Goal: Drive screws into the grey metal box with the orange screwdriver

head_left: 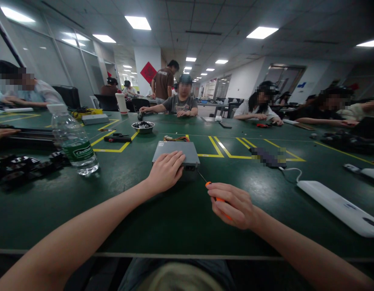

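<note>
A grey metal computer power supply (pixel 191 150) sits on the green table in front of me, with its power socket on the side facing me and colored cables (pixel 176 138) at its back. My left hand (pixel 168 169) lies flat across its top, fingers stretched out and pressing on the lid. In my right hand (pixel 232 205) is an orange-handled screwdriver (pixel 208 184), fingers wrapped round the handle. Its thin shaft points up and left to the lower right corner of the power supply's near face. Whether the tip sits in a screw is too small to tell.
A water bottle (pixel 76 141) stands to the left beside black parts (pixel 26 165). Behind are a metal bowl (pixel 143 127) and a black tool (pixel 117 138). On the right lie a dark phone-like device (pixel 267 157), its white cable and a white case (pixel 338 206). Several people sit around.
</note>
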{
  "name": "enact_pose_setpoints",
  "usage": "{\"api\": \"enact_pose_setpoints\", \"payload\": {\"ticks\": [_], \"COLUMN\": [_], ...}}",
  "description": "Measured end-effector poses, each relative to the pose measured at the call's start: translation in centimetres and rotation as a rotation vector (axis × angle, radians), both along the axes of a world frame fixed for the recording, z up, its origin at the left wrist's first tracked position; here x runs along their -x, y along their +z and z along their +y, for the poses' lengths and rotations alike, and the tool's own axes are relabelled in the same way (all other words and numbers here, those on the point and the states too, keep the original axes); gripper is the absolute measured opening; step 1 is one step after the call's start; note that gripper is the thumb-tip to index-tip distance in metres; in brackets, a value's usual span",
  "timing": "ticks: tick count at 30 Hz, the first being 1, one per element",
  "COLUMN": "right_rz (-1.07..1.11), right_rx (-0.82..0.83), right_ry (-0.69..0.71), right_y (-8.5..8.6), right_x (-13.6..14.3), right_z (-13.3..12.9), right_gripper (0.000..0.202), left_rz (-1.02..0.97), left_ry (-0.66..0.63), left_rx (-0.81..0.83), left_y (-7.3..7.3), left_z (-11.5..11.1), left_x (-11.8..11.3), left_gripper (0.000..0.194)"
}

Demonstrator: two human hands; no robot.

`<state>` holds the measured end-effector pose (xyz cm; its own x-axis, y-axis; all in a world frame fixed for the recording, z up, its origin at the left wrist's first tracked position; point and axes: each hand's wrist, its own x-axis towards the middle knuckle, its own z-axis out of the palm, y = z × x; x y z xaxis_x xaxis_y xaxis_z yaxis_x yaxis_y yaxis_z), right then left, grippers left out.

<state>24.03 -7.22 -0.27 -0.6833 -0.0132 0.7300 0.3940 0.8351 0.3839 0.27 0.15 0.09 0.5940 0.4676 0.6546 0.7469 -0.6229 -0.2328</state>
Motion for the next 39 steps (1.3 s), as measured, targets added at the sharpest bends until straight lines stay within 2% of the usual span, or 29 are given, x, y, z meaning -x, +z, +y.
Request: {"api": "enact_pose_setpoints", "payload": {"ticks": [12,27,31,36,39], "right_rz": [0.084,0.264,0.169,0.109,0.063], "right_rx": [-0.025,0.076,0.016,-0.144,-0.179], "right_ry": [-0.06,-0.106,-0.132,-0.168,-0.13], "right_y": [0.7,0.8,0.9,1.4,1.6], "right_x": [0.7,0.2,0.3,1.2,1.8], "right_z": [-0.2,0.5,0.2,-0.7,-1.2], "right_gripper": [0.017,0.023,0.015,0.01,0.006], "left_rz": [-0.005,-0.001,-0.002,-0.016,-0.02], "left_ry": [0.001,0.011,0.011,0.004,-0.001], "left_rx": [0.001,0.0,0.005,0.008,0.003], "left_y": [0.0,0.0,-0.1,-0.2,-0.2], "left_z": [0.0,0.0,0.0,0.1,0.1], "left_x": [0.0,0.1,0.1,0.1,0.1], "left_gripper": [0.039,0.039,0.039,0.038,0.038]}}
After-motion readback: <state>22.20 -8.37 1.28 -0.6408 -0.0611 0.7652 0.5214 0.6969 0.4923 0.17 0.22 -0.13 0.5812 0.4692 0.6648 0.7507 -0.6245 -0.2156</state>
